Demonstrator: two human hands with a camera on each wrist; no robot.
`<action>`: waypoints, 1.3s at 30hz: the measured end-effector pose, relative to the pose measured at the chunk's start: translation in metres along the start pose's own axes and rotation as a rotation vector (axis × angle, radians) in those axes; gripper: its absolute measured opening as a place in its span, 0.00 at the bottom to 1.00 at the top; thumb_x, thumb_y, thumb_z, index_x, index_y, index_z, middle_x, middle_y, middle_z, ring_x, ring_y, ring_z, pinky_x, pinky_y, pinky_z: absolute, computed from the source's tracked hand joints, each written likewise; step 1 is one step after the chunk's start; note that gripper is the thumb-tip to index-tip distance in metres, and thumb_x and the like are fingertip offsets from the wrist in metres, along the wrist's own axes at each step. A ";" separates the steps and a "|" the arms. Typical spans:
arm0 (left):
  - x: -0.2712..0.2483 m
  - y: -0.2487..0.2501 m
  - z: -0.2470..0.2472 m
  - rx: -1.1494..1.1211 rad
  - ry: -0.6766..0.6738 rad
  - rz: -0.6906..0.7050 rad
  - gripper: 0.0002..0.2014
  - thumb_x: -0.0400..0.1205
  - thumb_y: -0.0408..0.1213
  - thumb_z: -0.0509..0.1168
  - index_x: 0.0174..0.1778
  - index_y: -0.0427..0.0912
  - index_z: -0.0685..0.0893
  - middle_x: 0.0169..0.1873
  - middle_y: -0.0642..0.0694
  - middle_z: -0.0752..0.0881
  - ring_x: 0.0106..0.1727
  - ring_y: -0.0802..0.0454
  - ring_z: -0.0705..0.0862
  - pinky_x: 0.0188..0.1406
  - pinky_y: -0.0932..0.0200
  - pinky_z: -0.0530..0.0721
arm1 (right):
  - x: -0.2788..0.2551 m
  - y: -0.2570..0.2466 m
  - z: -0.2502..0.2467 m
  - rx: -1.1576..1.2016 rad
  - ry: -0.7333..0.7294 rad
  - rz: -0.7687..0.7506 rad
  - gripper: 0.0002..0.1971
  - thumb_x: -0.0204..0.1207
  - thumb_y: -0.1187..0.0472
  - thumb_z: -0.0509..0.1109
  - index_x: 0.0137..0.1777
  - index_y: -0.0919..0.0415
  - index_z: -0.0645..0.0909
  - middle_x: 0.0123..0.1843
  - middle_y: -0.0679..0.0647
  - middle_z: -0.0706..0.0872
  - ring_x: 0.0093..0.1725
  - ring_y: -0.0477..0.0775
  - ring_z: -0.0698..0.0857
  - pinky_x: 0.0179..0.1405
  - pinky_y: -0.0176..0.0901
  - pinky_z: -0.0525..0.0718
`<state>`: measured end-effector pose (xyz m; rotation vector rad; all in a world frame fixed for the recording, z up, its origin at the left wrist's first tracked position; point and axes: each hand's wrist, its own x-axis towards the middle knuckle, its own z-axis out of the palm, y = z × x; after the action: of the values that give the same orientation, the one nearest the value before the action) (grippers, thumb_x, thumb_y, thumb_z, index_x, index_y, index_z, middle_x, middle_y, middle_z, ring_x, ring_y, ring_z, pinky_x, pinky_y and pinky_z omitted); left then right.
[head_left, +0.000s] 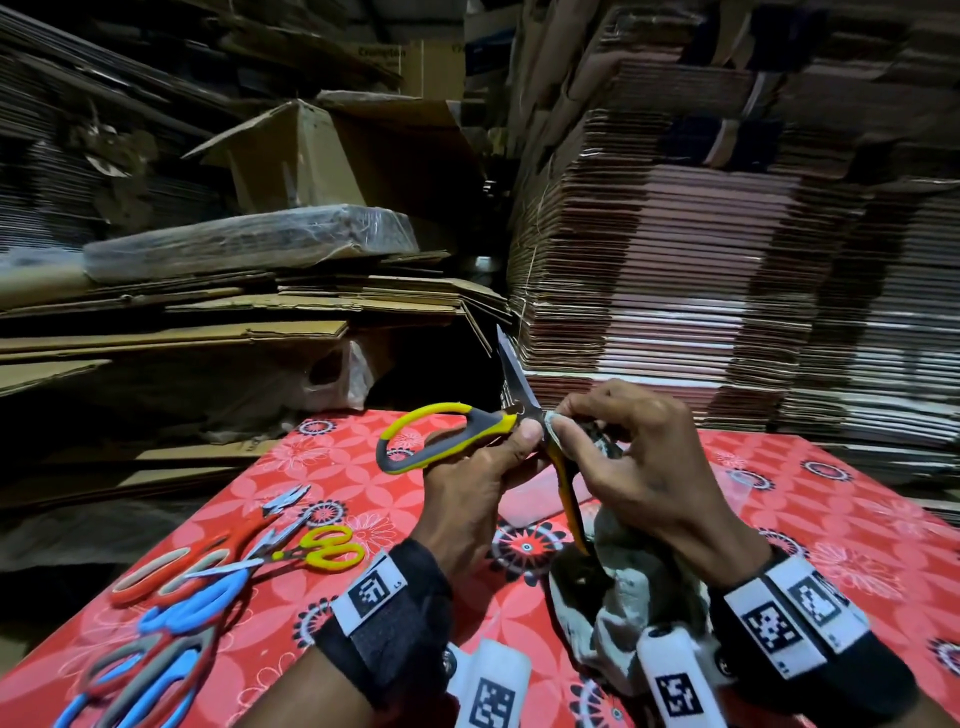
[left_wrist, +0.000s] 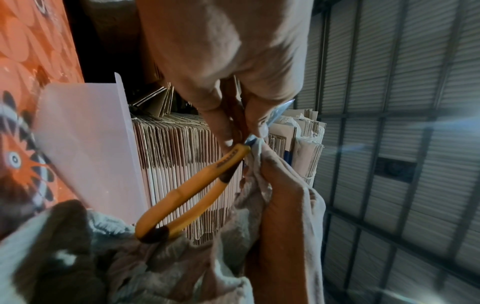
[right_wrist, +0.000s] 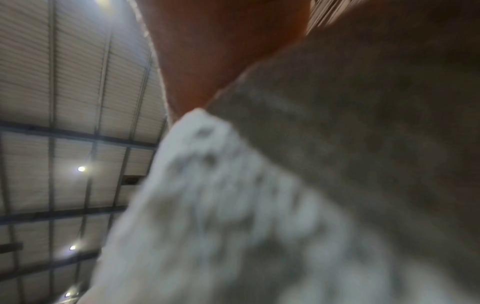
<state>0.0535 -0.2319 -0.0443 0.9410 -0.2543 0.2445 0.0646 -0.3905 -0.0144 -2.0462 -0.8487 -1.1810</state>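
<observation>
My left hand (head_left: 511, 449) grips a pair of yellow-and-grey scissors (head_left: 441, 439) near the pivot, blades (head_left: 511, 371) pointing up and away, handles spread apart. My right hand (head_left: 618, 436) pinches a dirty white-grey cloth (head_left: 623, 587) against the blade base, and the rest of the cloth hangs down to the table. In the left wrist view the yellow handle loop (left_wrist: 187, 193) hangs below my left hand (left_wrist: 233, 123), with the cloth (left_wrist: 249, 185) held by my right hand's fingers (left_wrist: 285, 185). The right wrist view shows only blurred cloth (right_wrist: 233, 205).
A table with a red flowered cover (head_left: 779, 519) lies below. Several other scissors lie at its left: small yellow ones (head_left: 324, 551), orange ones (head_left: 176, 571), blue ones (head_left: 197, 603), grey-blue ones (head_left: 140, 675). Stacks of flattened cardboard (head_left: 675, 286) rise behind and at the left.
</observation>
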 end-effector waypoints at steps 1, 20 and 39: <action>0.000 0.000 0.000 0.000 0.000 -0.007 0.05 0.81 0.24 0.73 0.51 0.29 0.90 0.45 0.37 0.94 0.48 0.45 0.94 0.55 0.50 0.93 | 0.001 0.002 -0.003 0.011 -0.017 0.003 0.05 0.76 0.56 0.77 0.45 0.55 0.94 0.35 0.45 0.86 0.35 0.43 0.84 0.35 0.31 0.76; 0.002 0.003 0.002 -0.054 0.025 -0.051 0.11 0.73 0.30 0.75 0.49 0.30 0.89 0.43 0.39 0.93 0.45 0.47 0.95 0.45 0.56 0.93 | 0.009 0.000 -0.032 0.002 -0.029 -0.001 0.05 0.70 0.54 0.79 0.42 0.53 0.95 0.34 0.43 0.88 0.34 0.43 0.85 0.33 0.32 0.79; 0.003 0.002 0.002 -0.066 0.053 -0.074 0.07 0.75 0.27 0.75 0.47 0.30 0.88 0.36 0.41 0.92 0.39 0.49 0.94 0.43 0.55 0.95 | 0.004 0.006 -0.026 -0.106 0.186 0.066 0.01 0.72 0.61 0.84 0.41 0.56 0.94 0.35 0.47 0.91 0.33 0.45 0.87 0.34 0.44 0.85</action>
<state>0.0553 -0.2322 -0.0409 0.8758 -0.1772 0.1918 0.0580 -0.4134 -0.0008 -1.9933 -0.6365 -1.3805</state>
